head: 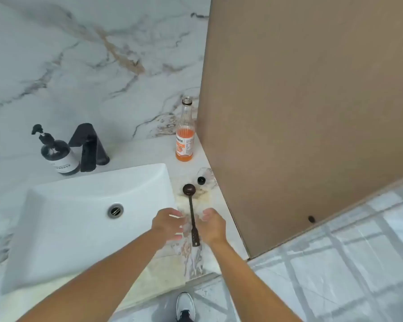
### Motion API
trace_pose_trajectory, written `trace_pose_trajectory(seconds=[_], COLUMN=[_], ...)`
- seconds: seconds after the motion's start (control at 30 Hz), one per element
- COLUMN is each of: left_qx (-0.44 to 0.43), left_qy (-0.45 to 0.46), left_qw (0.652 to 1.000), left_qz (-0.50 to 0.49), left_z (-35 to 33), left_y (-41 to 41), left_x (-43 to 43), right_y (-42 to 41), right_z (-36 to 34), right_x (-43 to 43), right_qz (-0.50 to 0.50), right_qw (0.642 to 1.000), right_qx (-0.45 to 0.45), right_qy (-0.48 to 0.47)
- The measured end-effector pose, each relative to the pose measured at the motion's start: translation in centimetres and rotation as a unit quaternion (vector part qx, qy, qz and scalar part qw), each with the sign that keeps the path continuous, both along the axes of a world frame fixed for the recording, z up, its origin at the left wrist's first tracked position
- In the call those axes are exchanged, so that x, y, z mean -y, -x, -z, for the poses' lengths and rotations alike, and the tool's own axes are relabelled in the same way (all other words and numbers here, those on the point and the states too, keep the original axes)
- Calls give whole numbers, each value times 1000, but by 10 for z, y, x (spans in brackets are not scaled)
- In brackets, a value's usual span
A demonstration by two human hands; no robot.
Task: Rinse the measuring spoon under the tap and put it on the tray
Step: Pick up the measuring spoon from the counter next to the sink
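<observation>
A dark brown measuring spoon [191, 211] lies on the marble counter just right of the sink, its round bowl pointing away from me and its perforated handle end toward me. My left hand [166, 225] hovers left of the handle with fingers spread and slightly blurred. My right hand [213, 226] is on the right side of the handle, fingers loosely curled and holding nothing. Neither hand grips the spoon. The black tap [89, 147] stands behind the white sink [56, 228]; no water is visible. I cannot make out a distinct tray; a pale glossy patch lies under the spoon.
An open glass bottle of orange drink [184, 135] stands at the back right of the counter, with a small black cap [201, 180] near the spoon's bowl. A dark soap dispenser [56, 156] sits left of the tap. A brown panel [312, 112] borders the counter on the right.
</observation>
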State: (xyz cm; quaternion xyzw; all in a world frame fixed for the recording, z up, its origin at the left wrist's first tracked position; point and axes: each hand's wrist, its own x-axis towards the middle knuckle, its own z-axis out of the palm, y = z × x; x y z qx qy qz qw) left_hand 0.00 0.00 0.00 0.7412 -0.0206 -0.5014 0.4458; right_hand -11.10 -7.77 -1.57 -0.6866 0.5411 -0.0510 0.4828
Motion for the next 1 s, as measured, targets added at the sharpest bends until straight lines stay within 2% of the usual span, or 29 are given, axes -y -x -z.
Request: trace_pose_trajectory(seconds=[0.07,0.13,0.2,0.43,0.63,0.8,1.0], left_qx=[71,166,213,265,201,58,25], left_qy=[-31,-71,-90,-129,-105,-38,-19], left_qw=[997,982,969,948,969,998,997], left_qz=[18,54,87,119,97,-8,-76], left_z=[16,27,39,57,56,46,32], left_y=[-1,-1,-3,-4,-17,-54,-119], left_x=[18,32,43,68,67,37,-27], right_y=[-3,-4,-6,-10,-16,-43,-105], right_z=[15,25,35,51,50,43,33], right_x=[2,-6,-9,3,3,-9,-54], right_qz=[-29,-57,-75,-91,-80,-120,-195], right_qw=[998,996,992,988,992,988,979], right_qx=[-25,-43,-66,-81,-64,-55,-25], right_qy=[56,61,79,94,79,77,59])
